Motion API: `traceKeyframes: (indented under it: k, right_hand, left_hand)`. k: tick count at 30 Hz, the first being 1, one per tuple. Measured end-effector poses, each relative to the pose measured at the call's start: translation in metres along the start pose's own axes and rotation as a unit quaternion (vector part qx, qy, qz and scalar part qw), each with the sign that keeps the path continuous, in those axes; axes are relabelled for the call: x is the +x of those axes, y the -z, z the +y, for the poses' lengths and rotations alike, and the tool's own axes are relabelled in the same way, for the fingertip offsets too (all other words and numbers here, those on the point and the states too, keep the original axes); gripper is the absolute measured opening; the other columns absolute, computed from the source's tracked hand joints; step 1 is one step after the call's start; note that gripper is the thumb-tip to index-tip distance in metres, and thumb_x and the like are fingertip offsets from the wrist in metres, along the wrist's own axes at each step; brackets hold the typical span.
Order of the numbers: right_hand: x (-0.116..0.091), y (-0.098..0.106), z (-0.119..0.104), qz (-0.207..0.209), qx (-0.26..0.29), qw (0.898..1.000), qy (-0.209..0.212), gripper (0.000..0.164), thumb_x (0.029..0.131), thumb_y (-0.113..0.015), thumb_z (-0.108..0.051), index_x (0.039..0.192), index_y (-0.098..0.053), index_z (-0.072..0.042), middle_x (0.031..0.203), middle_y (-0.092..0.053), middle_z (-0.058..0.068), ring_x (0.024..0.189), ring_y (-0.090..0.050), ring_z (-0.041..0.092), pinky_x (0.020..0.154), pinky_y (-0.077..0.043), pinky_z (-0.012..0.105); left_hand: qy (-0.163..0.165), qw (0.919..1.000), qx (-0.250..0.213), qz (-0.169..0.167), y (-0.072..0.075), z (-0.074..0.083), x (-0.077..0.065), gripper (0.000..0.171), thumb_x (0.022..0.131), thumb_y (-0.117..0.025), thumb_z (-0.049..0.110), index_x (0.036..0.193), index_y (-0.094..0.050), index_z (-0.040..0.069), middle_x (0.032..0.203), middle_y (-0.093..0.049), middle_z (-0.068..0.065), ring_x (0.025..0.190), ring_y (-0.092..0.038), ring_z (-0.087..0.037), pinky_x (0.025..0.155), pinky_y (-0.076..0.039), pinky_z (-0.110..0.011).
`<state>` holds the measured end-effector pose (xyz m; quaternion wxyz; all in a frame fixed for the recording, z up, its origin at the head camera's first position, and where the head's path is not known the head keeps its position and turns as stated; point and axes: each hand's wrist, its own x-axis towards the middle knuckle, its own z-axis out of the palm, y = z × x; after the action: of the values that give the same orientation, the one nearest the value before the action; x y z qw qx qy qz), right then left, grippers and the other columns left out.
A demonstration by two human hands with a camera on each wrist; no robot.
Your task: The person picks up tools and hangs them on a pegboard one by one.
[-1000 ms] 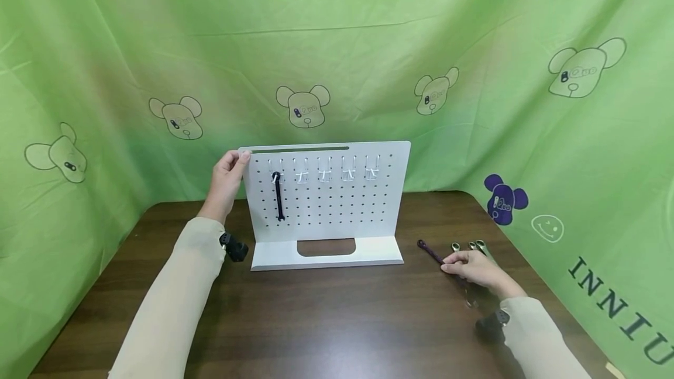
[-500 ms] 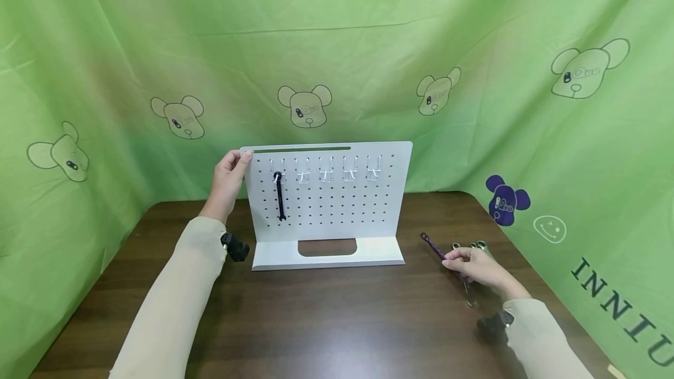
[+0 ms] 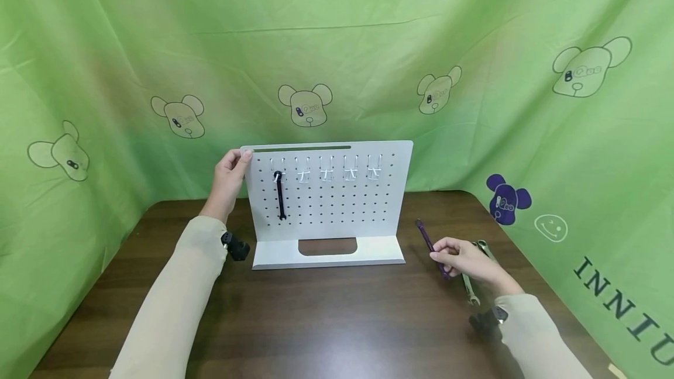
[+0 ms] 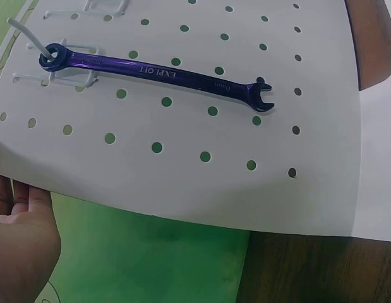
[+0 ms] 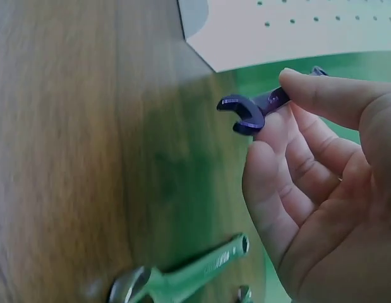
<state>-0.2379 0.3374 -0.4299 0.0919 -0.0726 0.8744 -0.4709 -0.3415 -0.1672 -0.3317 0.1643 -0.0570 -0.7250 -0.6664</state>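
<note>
My left hand (image 3: 226,183) grips the upper left corner of a white pegboard (image 3: 337,209), thumb on its front face. From the board's leftmost hook hangs a dark purple combination wrench (image 4: 157,72), ring end up and open end down. My right hand (image 3: 466,259), right of the board, pinches a second purple combination wrench (image 3: 425,237) between thumb and fingers. Its open end (image 5: 249,113) points back toward the wrist camera; the fingers cover part of the shank. Beside and partly under this hand lie silver wrenches (image 3: 470,288) on the table.
Several more white wire hooks (image 3: 350,168) run in a row along the upper pegboard, with nothing hung on them. The board's base (image 3: 326,259) stands on a brown wooden table (image 3: 337,320). A green printed curtain (image 3: 368,45) surrounds the table's back and sides.
My right hand has lifted the purple wrench and shifted it slightly left, tilting it more upright. A silver wrench below the hand now shows more. The left hand stays at the board's corner.
</note>
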Motion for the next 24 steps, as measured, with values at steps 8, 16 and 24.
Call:
traceKeyframes:
  k: [8,16,24]
  right_hand:
    - [0.009,-0.014,-0.016,-0.019,0.006,0.999,0.032,0.022,0.098,-0.066,-0.016,0.108,-0.057,0.003,0.084,-0.061,0.01,0.07,-0.057,0.018,0.061,-0.053,0.033]
    - [0.022,-0.034,-0.028,-0.054,0.026,0.994,0.089,0.018,0.099,-0.064,-0.012,0.106,-0.056,0.003,0.087,-0.062,0.016,0.072,-0.06,0.018,0.064,-0.055,0.037]
    - [0.039,-0.06,-0.04,-0.074,0.084,0.988,0.109,0.022,0.098,-0.064,-0.006,0.109,-0.051,0.006,0.09,-0.062,0.017,0.074,-0.062,0.017,0.066,-0.058,0.038]
  left_hand:
    - [0.002,1.0,-0.002,-0.003,0.001,0.001,0.0,0.036,0.102,-0.056,0.044,0.109,-0.057,0.008,0.102,-0.053,0.0,0.094,-0.048,-0.014,0.085,-0.04,-0.031]
    - [-0.005,1.0,-0.005,-0.001,-0.001,-0.001,0.002,0.033,0.102,-0.057,0.043,0.107,-0.057,0.01,0.101,-0.054,0.0,0.094,-0.048,-0.014,0.086,-0.041,-0.03]
    - [-0.003,1.0,-0.004,-0.002,0.0,-0.001,0.0,0.037,0.102,-0.056,0.043,0.109,-0.057,0.007,0.102,-0.054,-0.001,0.095,-0.049,-0.015,0.088,-0.041,-0.031]
